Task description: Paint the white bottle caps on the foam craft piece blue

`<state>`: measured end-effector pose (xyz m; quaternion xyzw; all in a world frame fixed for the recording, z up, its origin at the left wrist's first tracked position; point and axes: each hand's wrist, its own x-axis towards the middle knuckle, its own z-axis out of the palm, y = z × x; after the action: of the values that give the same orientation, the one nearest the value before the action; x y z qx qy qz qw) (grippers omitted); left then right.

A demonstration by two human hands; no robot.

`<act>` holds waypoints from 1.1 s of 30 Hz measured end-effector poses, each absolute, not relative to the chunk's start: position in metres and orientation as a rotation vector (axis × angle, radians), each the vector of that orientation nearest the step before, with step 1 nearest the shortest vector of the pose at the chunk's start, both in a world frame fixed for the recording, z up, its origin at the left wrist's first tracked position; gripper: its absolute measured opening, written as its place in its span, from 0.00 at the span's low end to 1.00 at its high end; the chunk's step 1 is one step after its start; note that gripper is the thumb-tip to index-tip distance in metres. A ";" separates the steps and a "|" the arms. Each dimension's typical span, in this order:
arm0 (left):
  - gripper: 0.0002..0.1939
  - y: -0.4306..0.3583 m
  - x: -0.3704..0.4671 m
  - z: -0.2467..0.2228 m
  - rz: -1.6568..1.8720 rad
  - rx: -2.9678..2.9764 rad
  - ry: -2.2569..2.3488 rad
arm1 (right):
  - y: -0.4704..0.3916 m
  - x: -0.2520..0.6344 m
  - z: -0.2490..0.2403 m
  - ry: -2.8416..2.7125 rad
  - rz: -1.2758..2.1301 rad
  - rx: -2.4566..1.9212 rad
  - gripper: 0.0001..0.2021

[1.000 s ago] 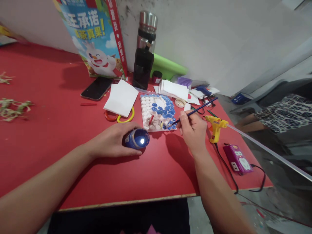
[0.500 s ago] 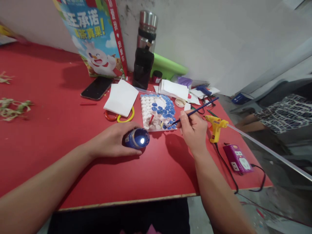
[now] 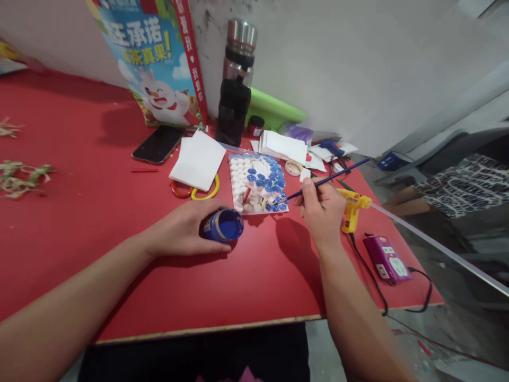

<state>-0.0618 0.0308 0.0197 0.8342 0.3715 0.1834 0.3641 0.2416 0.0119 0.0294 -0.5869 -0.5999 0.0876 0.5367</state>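
Observation:
My left hand (image 3: 191,229) is wrapped round an uncapped jar of blue paint (image 3: 230,227), its mouth tilted toward me. Between the thumb and fingers of my right hand (image 3: 323,212) is a thin dark-blue paintbrush (image 3: 338,174). The brush tip is at the lower right of a small board (image 3: 238,183) covered in round white pieces, many of them painted blue along the right side and in the middle. Whether the tip touches a piece, I cannot tell. A small red stick (image 3: 247,194) stands up on the board's front part.
Beside my right wrist lie a yellow glue gun (image 3: 353,209) and a purple power socket (image 3: 387,259). White paper (image 3: 199,159) covers part of the scissors (image 3: 205,191); a phone (image 3: 158,144), black bottle (image 3: 234,111) and tape roll (image 3: 293,167) lie behind. Another person (image 3: 461,185) sits at right.
My right hand with the paintbrush has shifted slightly right, drawing the tip a little along the board. The bright glare in the jar's mouth is gone. My left hand stays put.

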 end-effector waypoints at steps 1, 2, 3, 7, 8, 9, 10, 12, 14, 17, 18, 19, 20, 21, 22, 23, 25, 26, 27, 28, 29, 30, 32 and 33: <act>0.30 0.031 -0.062 0.020 0.475 2.145 0.960 | 0.012 0.241 0.030 -1.414 0.206 -1.386 0.19; 0.30 0.031 -0.062 0.020 0.479 2.144 0.964 | 0.012 0.241 0.031 -1.385 0.207 -1.370 0.19; 0.30 0.031 -0.062 0.020 0.483 2.140 0.964 | 0.012 0.241 0.031 -1.338 0.210 -1.349 0.18; 0.27 0.032 -0.063 0.018 0.510 2.119 0.937 | 0.011 0.242 0.037 -1.095 0.237 -1.251 0.17; 0.27 0.032 -0.064 0.018 0.526 2.113 0.941 | 0.009 0.241 0.039 -1.053 0.254 -1.223 0.17; 0.27 0.032 -0.064 0.017 0.543 2.107 0.950 | 0.007 0.238 0.042 -1.025 0.277 -1.192 0.18; 0.27 0.032 -0.065 0.017 0.553 2.104 0.964 | 0.003 0.235 0.046 -1.014 0.318 -1.167 0.18; 0.28 0.033 -0.066 0.016 0.554 2.097 0.979 | -0.006 0.227 0.055 -1.036 0.407 -1.140 0.17; 0.28 0.033 -0.068 0.015 0.560 2.079 0.975 | -0.015 0.218 0.066 -1.105 0.488 -1.098 0.15; 0.28 0.033 -0.070 0.013 0.583 2.047 0.973 | -0.021 0.207 0.080 -1.213 0.582 -0.988 0.13; 0.28 0.033 -0.070 0.013 0.589 2.034 0.978 | -0.021 0.205 0.083 -1.247 0.618 -0.954 0.13; 0.27 0.034 -0.071 0.012 0.598 2.019 0.984 | -0.020 0.202 0.083 -1.275 0.651 -0.918 0.12; 0.26 0.034 -0.072 0.012 0.609 2.004 0.989 | -0.018 0.201 0.082 -1.296 0.685 -0.882 0.11; 0.25 0.035 -0.072 0.011 0.624 1.991 0.990 | -0.017 0.199 0.079 -1.309 0.720 -0.846 0.10; 0.25 0.035 -0.073 0.011 0.643 1.982 0.990 | -0.015 0.198 0.074 -1.311 0.755 -0.805 0.08; 0.24 0.036 -0.073 0.010 0.662 1.979 0.989 | -0.014 0.197 0.068 -1.306 0.801 -0.761 0.06; 0.24 0.037 -0.074 0.010 0.687 1.988 0.989 | -0.014 0.197 0.056 -1.295 0.896 -0.720 0.04; 0.24 0.037 -0.074 0.009 0.690 1.995 0.991 | -0.014 0.197 0.050 -1.282 0.922 -0.719 0.04; 0.24 0.037 -0.074 0.009 0.689 2.003 0.994 | -0.014 0.197 0.046 -1.283 0.945 -0.717 0.04; 0.25 0.037 -0.073 0.009 0.688 2.013 0.993 | -0.015 0.198 0.043 -1.286 0.956 -0.718 0.04; 0.25 0.037 -0.073 0.009 0.688 2.024 0.986 | -0.016 0.198 0.042 -1.291 0.954 -0.724 0.03; 0.25 0.036 -0.072 0.010 0.690 2.034 0.977 | -0.016 0.198 0.041 -1.303 0.945 -0.732 0.03; 0.25 0.035 -0.071 0.010 0.694 2.052 0.964 | -0.018 0.195 0.042 -1.323 0.905 -0.769 0.04; 0.25 0.034 -0.070 0.010 0.696 2.056 0.964 | -0.018 0.193 0.042 -1.333 0.882 -0.792 0.05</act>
<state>-0.0701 0.0342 0.0100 0.8029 0.3765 0.2716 0.3739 0.1933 -0.0185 0.0420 -0.3454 -0.5816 0.3847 0.6280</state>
